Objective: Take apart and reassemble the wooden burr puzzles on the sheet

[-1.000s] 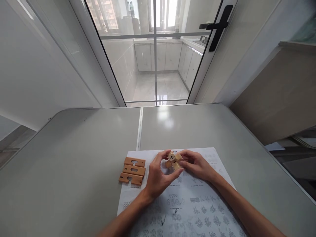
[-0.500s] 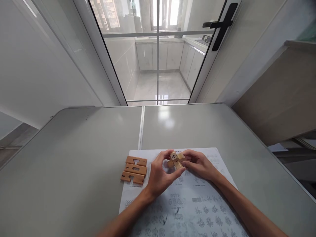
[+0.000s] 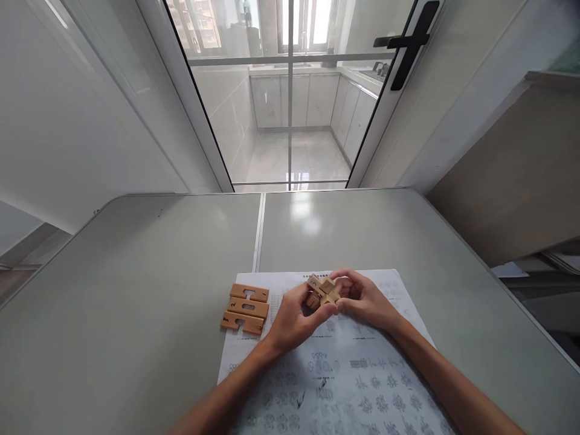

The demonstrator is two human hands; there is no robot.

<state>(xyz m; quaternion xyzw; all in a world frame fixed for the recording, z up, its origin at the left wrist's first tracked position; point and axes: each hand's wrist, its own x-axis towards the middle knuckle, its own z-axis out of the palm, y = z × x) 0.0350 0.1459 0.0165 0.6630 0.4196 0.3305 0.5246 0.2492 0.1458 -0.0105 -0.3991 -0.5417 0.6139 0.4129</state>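
Between my two hands is a wooden burr puzzle [image 3: 323,290], made of pale interlocking blocks with dark marks on some faces. My left hand [image 3: 296,317] grips it from the left, thumb along the near side. From the right, my right hand [image 3: 362,302] pinches its edge with thumb and fingers. The puzzle is held above a printed paper sheet [image 3: 380,356] covered in small diagrams. Left of my left hand, three flat wooden pieces with cut-out slots lie in a row: piece one [image 3: 260,294], piece two [image 3: 260,309] and piece three [image 3: 252,325].
The grey table [image 3: 136,302] has a pale seam [image 3: 259,235] running away from me. Beyond its far edge stands a glass door [image 3: 290,121] with a black handle [image 3: 408,42]. A brown panel [image 3: 512,175] rises at the right.
The wooden puzzle has been turned in my hands, so different faces show. My left fingers have shifted lower around it. The three flat pieces stay in place.
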